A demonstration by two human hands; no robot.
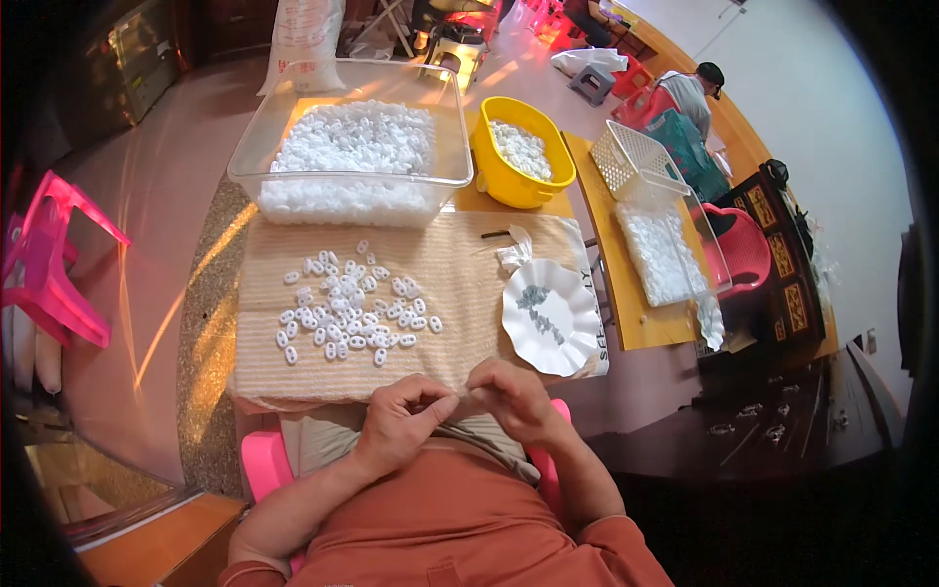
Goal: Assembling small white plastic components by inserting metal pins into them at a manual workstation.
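Note:
My left hand (406, 419) and my right hand (518, 401) meet in front of my lap, at the near edge of the table. Both have thumb and fingers pinched together, fingertips almost touching. Whatever is between them is too small and covered to make out. Just beyond lies a loose pile of small white oval plastic pieces (342, 293) with two holes each, on a beige striped cloth (460, 362). To the right, a white scalloped plate (580, 342) bears small dark grey bits (540, 311). Behind it are a crumpled white tissue (514, 248) and a thin dark stick (496, 234).
A large clear bin (452, 176) full of white pieces stands at the back, beside a yellow tub (533, 201) of more pieces. On the right table are a white basket (616, 166) and another filled bin. A pink chair (64, 264) stands left; a person sits far right.

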